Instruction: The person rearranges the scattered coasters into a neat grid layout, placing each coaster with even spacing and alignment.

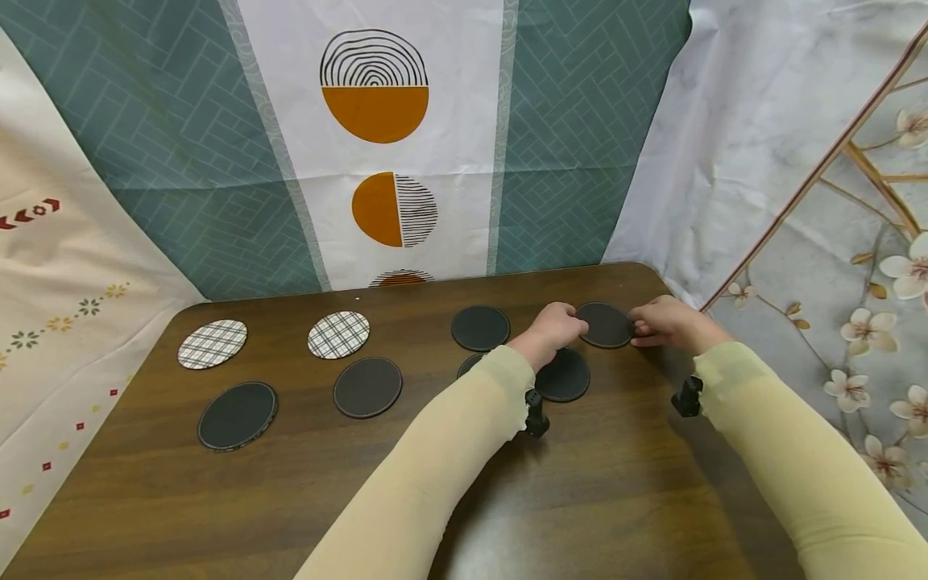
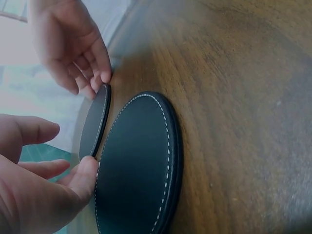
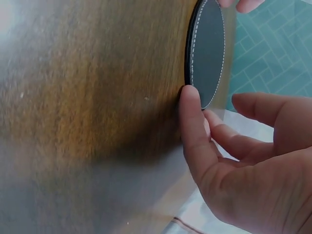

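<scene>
At the table's back right lies a round dark coaster (image 1: 605,325) with white stitching round its rim. My right hand (image 1: 669,321) touches its right edge with the fingertips, as the right wrist view shows up close. At the left edge of that same coaster is my left hand (image 1: 554,329), its fingers spread and not wrapped round anything. Another dark coaster (image 1: 564,375) lies just below my left hand and looms large in the left wrist view. My left forearm partly covers a third dark coaster (image 1: 470,364).
Farther left on the brown wooden table (image 1: 304,499) lie a plaid coaster (image 1: 213,344), a second plaid coaster (image 1: 338,334) and dark coasters (image 1: 367,387). One more dark coaster (image 1: 481,328) is near the back edge. Patterned cloth (image 1: 573,153) hangs behind.
</scene>
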Motion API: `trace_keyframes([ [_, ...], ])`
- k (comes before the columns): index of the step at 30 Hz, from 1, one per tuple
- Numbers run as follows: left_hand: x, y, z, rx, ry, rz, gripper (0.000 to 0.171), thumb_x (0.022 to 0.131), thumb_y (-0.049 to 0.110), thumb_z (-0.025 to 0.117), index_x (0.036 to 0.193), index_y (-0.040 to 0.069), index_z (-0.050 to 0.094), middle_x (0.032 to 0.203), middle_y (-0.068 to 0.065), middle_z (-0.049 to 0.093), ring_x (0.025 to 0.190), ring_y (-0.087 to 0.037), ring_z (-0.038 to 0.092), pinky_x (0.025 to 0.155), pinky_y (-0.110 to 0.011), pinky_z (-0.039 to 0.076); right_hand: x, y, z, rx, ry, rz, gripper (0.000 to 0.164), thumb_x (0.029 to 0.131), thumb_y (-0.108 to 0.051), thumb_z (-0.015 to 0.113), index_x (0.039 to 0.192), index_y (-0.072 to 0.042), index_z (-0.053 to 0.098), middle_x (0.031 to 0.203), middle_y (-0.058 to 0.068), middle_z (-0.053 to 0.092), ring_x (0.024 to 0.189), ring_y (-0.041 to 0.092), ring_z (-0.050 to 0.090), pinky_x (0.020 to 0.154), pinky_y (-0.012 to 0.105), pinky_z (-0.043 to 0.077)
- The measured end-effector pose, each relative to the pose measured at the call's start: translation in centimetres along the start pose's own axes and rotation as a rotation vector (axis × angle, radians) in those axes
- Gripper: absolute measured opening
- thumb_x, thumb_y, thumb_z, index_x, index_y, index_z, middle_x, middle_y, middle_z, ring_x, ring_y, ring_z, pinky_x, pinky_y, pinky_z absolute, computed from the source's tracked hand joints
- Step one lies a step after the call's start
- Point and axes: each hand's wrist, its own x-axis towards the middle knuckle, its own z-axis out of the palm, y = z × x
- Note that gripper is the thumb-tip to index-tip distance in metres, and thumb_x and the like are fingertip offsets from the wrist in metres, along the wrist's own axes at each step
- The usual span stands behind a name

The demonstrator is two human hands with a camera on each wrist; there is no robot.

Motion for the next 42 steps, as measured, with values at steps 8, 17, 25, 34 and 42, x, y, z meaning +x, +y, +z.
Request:
trace_keyframes([
  [8,-0.2,0.1,0.1,-0.063,0.025,-0.005,0.055,0.109,0.011,0.065,0.162,0.002,0.053,0.165,-0.012,0.052,0.150,-0.031,0.052,0.120,-0.049,0.046,-0.2,-0.3,0.3,0.091,0.003,0.040,0.021,0.113,-0.010,0.048,0.127,0.005,0.049,0.099,0.003,0.055,0.074,0.006,0.063,0.094,0.031,0.063],
  [17,-0.7,0.0,-1.0,-0.125,0.068,0.016,0.054,0.111,0.008,0.063,0.163,0.005,0.053,0.164,-0.010,0.054,0.147,-0.029,0.054,0.115,-0.048,0.050,-0.6,-1.2,1.4,0.172,0.009,0.016,0.062,0.116,-0.011,0.043,0.165,0.016,0.016,0.132,0.016,0.045,0.082,0.003,0.066,0.099,0.029,0.060],
  [25,-1.4,-0.1,-3.2,-0.133,0.098,0.049,0.051,0.112,0.008,0.060,0.163,0.004,0.053,0.161,-0.013,0.055,0.148,-0.030,0.053,0.114,-0.046,0.050,-0.8,-2.1,2.7,0.158,-0.004,-0.038,0.068,0.118,-0.012,0.043,0.168,0.017,0.009,0.149,0.024,0.040,0.093,0.005,0.067,0.103,0.029,0.058],
  [34,-2.3,-1.0,-6.1,-0.142,0.112,0.042,0.051,0.112,0.007,0.060,0.163,0.004,0.053,0.159,-0.013,0.058,0.149,-0.032,0.053,0.118,-0.046,0.048,-0.6,-3.3,4.9,0.210,-0.044,-0.061,0.065,0.118,-0.011,0.045,0.168,0.016,0.015,0.148,0.023,0.042,0.099,0.009,0.068,0.102,0.028,0.058],
  [42,-3.4,-1.9,-8.1,-0.163,0.115,0.032,0.052,0.111,0.008,0.060,0.162,0.004,0.054,0.158,-0.014,0.058,0.145,-0.033,0.056,0.117,-0.047,0.049,-0.3,-4.0,6.8,0.220,-0.070,-0.095,0.059,0.118,-0.009,0.044,0.165,0.019,0.023,0.139,0.022,0.046,0.097,0.010,0.069,0.101,0.030,0.059],
])
